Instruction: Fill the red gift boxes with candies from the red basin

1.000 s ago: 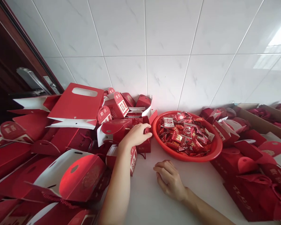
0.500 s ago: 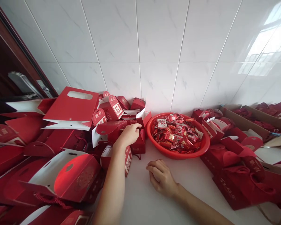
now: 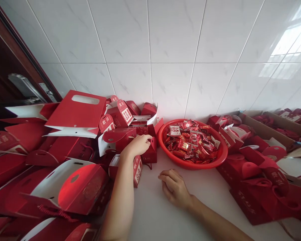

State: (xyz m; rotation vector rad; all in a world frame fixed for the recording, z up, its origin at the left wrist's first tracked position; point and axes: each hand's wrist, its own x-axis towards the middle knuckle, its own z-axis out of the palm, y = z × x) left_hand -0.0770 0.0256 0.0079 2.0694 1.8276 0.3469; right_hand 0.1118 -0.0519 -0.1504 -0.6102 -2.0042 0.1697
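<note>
"Scanning from the left, what are you noticing?"

"Red boxes (image 3: 100, 182) are leaning and lying on one another, probably because their loose flaps are keeping them from stacking flat."

"And the left hand (image 3: 137, 146)?"

"It is arching over a small box (image 3: 150, 155) that is standing just left of the basket (image 3: 222, 160). I can't tell whether its fingers are gripping or merely touching, since the hand is hiding that."

"What is the right hand (image 3: 175, 188) doing?"

"It is resting on the counter (image 3: 150, 214), fingers lying loosely folded with nothing showing in them, so it is seemingly idling."

"Why is the basket sitting there?"

"It is standing near the wall (image 3: 173, 83), between both groups of boxes, perhaps for being handy to either. Its rim is keeping the wrapped sweets (image 3: 190, 144) together. Farther right, other boxes (image 3: 256, 157) are crowding close, some gaping open."
</note>
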